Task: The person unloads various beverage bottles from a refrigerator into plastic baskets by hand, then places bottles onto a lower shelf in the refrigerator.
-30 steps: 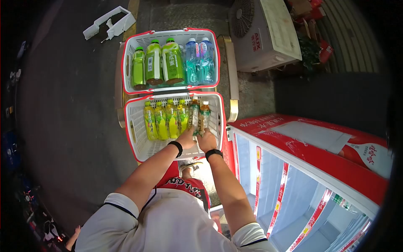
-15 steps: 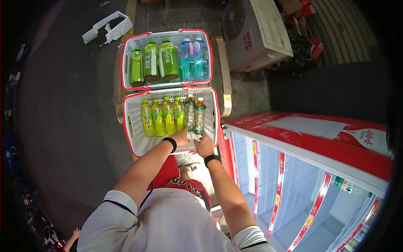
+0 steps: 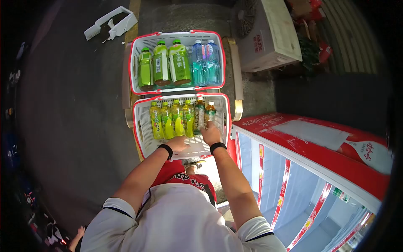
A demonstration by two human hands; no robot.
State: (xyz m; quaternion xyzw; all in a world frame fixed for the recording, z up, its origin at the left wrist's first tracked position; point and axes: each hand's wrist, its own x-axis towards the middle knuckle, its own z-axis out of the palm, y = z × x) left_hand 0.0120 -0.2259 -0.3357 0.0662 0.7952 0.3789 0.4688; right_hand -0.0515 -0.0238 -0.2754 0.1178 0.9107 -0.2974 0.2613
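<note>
Touching the rightmost white-capped bottle (image 3: 210, 112), right hand (image 3: 211, 135) partly open

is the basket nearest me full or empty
Partly full: this white plastic red-rimmed basket holds four yellow-green bottles and two white-capped brown bottles.

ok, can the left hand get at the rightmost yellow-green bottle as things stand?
Probably yes: the left hand is near the base of that yellow-green bottle, nothing visible blocks it, and the right hand is at the white-capped bottles.
</note>
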